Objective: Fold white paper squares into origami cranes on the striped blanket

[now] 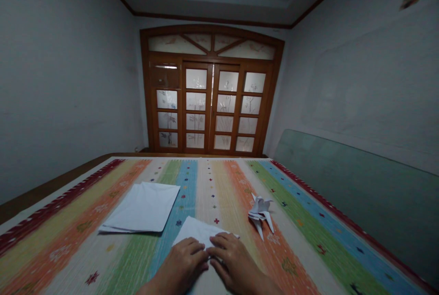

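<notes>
A sheet of white paper (196,231) lies in front of me on the cloth, its near part covered by my hands. My left hand (185,263) presses on its near left side with curled fingers. From the right, my right hand (235,262) holds the near right part, and the fingertips of both hands meet at the middle. Folds under the fingers are hidden. Beyond my right hand stands a folded white paper figure (260,212) with pointed legs or tips. A stack of white paper sheets (144,206) rests to the far left of my hands.
A striped, multicoloured tablecloth (133,267) covers the table. Along the right side runs a pale green panel (343,171), next to the wall. Wooden doors with glass panes (212,103) close off the far end of the room.
</notes>
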A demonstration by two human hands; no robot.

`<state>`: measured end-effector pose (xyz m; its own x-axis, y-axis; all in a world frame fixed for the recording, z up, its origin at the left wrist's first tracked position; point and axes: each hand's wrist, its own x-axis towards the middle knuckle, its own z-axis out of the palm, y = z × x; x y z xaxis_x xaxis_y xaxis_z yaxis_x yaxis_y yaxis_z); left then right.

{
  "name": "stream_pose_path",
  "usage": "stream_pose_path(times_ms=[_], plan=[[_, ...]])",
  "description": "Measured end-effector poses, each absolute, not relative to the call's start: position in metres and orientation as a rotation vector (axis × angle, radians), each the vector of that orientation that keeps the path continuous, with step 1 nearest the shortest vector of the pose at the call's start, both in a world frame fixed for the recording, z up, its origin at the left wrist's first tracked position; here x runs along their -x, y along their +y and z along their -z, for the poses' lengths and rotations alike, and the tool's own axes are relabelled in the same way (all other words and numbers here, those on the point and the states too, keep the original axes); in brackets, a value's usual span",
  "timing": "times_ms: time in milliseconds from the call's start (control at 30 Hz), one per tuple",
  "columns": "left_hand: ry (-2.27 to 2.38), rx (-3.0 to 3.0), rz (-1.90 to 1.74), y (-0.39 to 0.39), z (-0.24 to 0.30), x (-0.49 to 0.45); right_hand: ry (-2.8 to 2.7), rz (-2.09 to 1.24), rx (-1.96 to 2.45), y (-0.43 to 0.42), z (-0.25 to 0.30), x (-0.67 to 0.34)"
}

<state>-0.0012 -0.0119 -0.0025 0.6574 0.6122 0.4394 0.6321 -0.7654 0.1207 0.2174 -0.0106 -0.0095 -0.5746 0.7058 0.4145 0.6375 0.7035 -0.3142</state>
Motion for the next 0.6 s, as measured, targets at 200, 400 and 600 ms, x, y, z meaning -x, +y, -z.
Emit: stream_pose_path(times_ms=[200,400,600], plan=[[-1.085,2.954,0.882,-0.013,-0.011,0.011,-2.472,-0.030,1.022,0.000,0.017,-0.215],[-1.335,2.789,0.929,0.010,0.011,0.033,-2.471,0.042,1.005,0.001,0.013,-0.213],[-1.481,2.837,0.904,0.009,0.002,0.031,-2.435,-0.020,1.071,0.003,0.012,-0.218]])
